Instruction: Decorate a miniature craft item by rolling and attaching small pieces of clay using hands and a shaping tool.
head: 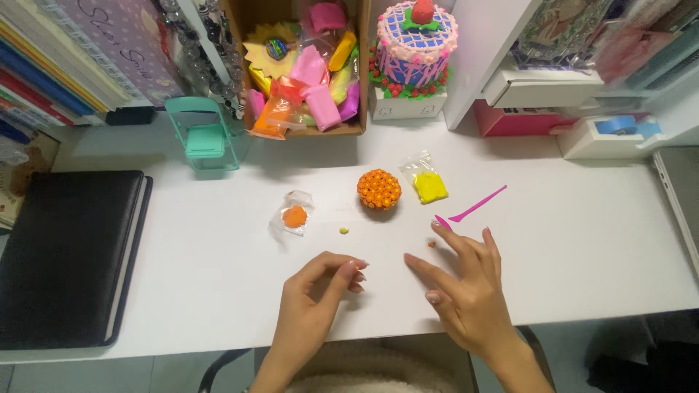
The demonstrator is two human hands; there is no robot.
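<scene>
Head view: my left hand (pixel 314 291) rests on the white bench (pixel 582 247) near its front edge, fingers curled inward; the thumb and fingertips are pinched together, and whether anything sits between them I cannot tell. My right hand (pixel 466 287) lies just beside it, palm down, fingers spread apart, its grip closed on nothing. A tiny orange clay bit (pixel 431 244) lies on the bench just beside the right index fingertip. A pink modelling tool (pixel 477 207) lies near the right fingertips, its blade end close to the middle finger. Beyond both hands stands an orange clay dome (pixel 379 189) covered in small balls. To its right lies a clear bag with yellow clay (pixel 429 187); to its left lies a clear bag with orange clay (pixel 294 216). A small yellow clay bit (pixel 344 231) lies between the orange bag and the dome. At the back of the bench stand a cardboard box of clay packets (pixel 309 73), a decorated clay cake (pixel 415 44) and a mint miniature chair (pixel 204 135). A black notebook (pixel 65 255) lies at the far left.
</scene>
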